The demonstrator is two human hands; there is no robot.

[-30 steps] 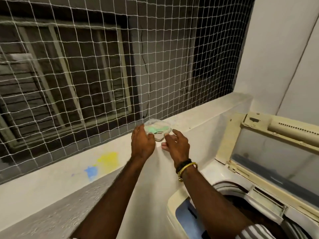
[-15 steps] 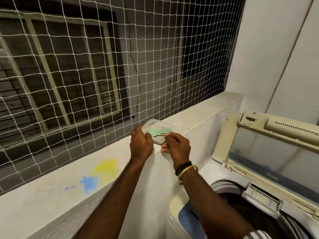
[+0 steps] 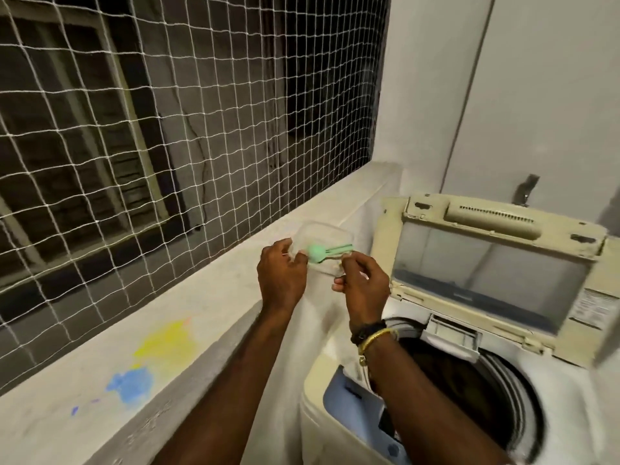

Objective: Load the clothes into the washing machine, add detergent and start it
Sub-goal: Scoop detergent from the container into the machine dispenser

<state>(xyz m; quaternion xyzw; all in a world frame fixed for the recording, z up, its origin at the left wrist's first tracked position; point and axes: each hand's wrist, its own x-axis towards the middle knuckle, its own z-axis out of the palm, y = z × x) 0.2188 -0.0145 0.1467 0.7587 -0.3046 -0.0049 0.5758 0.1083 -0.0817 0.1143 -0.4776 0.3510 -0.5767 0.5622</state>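
Both hands, left hand [image 3: 281,276] and right hand [image 3: 364,286], now pinch the detergent box [image 3: 323,242] on the ledge [image 3: 214,297], peeling its lid; scooping comes next.

White concrete ledge [image 3: 214,317] ran along under the netting, with yellow [image 3: 167,340] and blue [image 3: 131,384] paint smudges on it. A clear plastic container [image 3: 322,233] seemed to sit on its edge, though hands hid the contact.

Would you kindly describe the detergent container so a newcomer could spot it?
Follow the white ledge under the netting toward the washing machine. Both hands hold a clear plastic tub at its edge. A green scoop shows inside it.
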